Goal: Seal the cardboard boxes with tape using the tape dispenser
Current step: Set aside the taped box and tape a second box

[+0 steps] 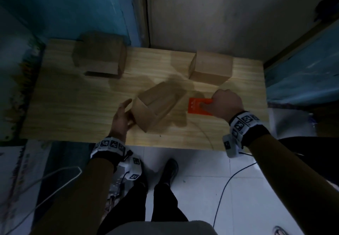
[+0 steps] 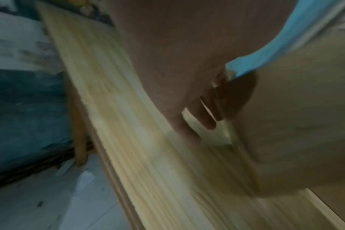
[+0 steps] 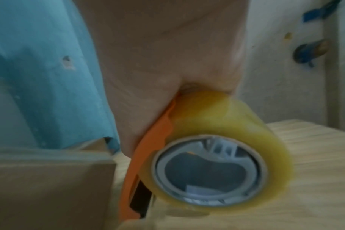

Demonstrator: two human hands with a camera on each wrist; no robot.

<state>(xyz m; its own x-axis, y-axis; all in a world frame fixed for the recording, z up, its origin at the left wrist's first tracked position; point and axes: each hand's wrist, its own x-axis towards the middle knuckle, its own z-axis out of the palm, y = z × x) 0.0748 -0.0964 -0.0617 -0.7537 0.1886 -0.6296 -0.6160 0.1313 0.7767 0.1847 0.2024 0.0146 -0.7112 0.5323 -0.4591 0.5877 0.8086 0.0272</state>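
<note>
An unsealed cardboard box lies askew in the middle of the wooden table, its top flaps not flat. My left hand rests against the box's near left side with straight fingers along the box wall. My right hand grips the orange tape dispenser, just right of the box and low over the table. In the right wrist view the dispenser's orange frame carries a yellowish roll of clear tape, and the box corner sits to its left.
Two more cardboard boxes stand at the back of the table, one at the left and one at the right. A blue wall and a pale door lie behind. Cables trail on the tiled floor by my feet.
</note>
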